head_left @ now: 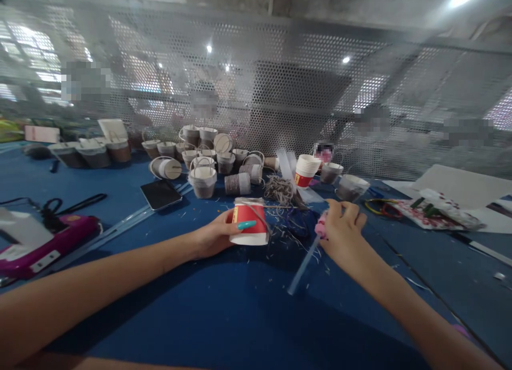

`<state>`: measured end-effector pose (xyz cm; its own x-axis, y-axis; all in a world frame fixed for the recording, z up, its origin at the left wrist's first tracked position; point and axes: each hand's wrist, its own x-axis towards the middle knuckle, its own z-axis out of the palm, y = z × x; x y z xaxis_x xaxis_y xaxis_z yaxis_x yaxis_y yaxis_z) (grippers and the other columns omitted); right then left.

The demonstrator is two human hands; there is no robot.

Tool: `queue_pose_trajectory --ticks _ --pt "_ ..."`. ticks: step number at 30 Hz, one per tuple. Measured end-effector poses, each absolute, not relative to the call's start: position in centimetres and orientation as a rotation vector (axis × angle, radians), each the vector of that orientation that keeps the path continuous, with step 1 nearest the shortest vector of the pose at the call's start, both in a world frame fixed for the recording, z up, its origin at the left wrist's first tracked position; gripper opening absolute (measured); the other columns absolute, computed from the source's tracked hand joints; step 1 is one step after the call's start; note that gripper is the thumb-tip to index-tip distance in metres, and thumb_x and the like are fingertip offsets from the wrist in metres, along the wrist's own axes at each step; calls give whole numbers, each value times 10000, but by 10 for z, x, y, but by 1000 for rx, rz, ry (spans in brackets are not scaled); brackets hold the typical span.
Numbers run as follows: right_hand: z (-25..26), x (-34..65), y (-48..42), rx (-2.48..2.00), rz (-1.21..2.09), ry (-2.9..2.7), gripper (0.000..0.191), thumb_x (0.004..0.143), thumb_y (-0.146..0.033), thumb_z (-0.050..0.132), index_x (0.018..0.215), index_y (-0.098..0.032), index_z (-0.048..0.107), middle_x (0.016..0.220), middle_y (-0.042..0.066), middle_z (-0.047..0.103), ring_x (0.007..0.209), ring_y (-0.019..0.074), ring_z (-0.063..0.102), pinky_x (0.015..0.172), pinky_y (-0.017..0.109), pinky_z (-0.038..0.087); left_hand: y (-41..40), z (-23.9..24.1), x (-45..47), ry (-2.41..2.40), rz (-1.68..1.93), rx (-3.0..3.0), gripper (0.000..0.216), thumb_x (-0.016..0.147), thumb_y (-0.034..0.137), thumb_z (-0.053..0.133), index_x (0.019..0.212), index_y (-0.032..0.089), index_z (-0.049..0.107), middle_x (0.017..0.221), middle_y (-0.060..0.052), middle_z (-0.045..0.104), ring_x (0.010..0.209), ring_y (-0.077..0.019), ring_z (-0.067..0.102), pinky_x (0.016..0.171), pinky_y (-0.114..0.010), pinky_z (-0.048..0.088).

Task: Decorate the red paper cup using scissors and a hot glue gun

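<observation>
My left hand is closed around a red and white paper cup, its thumb with a turquoise nail across the side. Grey twine lies about the cup's upper end, and a strand hangs down its right side. Another length stretches from the cup to the right. My right hand is closed on a pink glue gun, most of which the fingers hide. From it a clear glue stick slants down toward me. Between the hands lies a dark blue tangle among twine scraps.
Several twine-wrapped cups with handles stand or lie along the back. Nearby are a twine heap and stacked paper cups. A phone and magenta device lie left; a patterned bag lies right. Perforated metal panels rise behind.
</observation>
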<state>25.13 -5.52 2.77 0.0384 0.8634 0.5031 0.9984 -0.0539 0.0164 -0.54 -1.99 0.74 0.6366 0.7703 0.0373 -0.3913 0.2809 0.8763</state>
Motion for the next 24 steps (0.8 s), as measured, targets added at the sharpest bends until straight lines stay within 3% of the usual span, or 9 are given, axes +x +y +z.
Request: queue_pose_trajectory --ticks 4,7,10,13,17,24 --pt "44 237 -70 -1316 -358 -2117 599 670 -16 479 1247 -150 392 1272 192 412 1210 344 374 945 530 382 -20 6 -6 437 816 1021 608 523 300 860 1045 99 621 963 -114 715 845 -201 673 810 -307 492" --pt "51 225 -84 -808 2 -2195 515 691 -17 457 1157 -237 460 1275 103 519 1194 278 457 988 502 366 -20 5 -4 402 823 1042 656 497 307 874 1071 113 623 969 -110 716 842 -200 675 796 -296 497" --pt "43 216 -93 -641 592 -2114 491 669 13 407 1075 -248 502 1325 76 517 861 166 628 789 383 517 -19 4 -3 395 835 1054 612 499 314 874 1031 122 641 947 -106 719 815 -191 676 776 -283 492" --pt "31 210 -95 -659 1081 -1945 481 606 26 367 983 -228 523 1361 73 489 501 32 532 490 230 491 -18 3 -4 426 843 1057 612 473 337 880 997 114 655 936 -116 718 813 -196 672 783 -294 481" --pt "27 205 -93 -675 1372 -1764 399 556 3 366 870 -201 505 1339 63 511 452 -5 492 453 183 450 -18 3 -5 373 822 1074 671 456 383 878 1029 115 656 983 -131 713 869 -220 670 825 -317 470" --pt "27 207 -84 -627 1442 -1612 386 570 1 402 885 -202 495 1423 71 426 469 2 535 482 219 513 -22 9 -5 332 782 1077 652 484 336 877 1054 123 641 940 -96 722 825 -179 675 765 -261 486"
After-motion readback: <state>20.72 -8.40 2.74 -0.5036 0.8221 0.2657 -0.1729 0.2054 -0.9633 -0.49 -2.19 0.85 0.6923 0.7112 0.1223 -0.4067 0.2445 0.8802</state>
